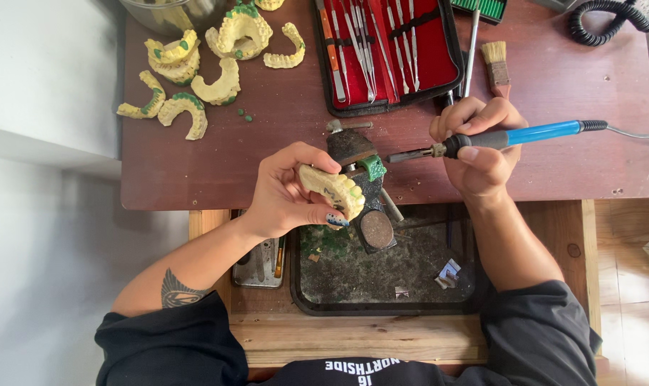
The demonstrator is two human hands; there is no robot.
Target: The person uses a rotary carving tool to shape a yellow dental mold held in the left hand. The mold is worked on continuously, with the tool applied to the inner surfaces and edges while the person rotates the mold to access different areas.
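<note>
Head view: left hand [285,196] curls snugly around a yellow dental cast [333,190] at the surface's front edge, right hand [478,146] pinching a blue-handled heated tool [514,136]; plaster's probably stiff, brittle, best gripped by its base

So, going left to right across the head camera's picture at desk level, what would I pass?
Pile of yellow dental casts → left hand holding a yellow cast → green wax block → right hand → blue-handled heated tool → its grey cord.

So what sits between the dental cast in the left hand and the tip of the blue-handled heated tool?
In the head view, a green wax block on a small clamp stand lies between the dental cast and the tool tip.
</note>
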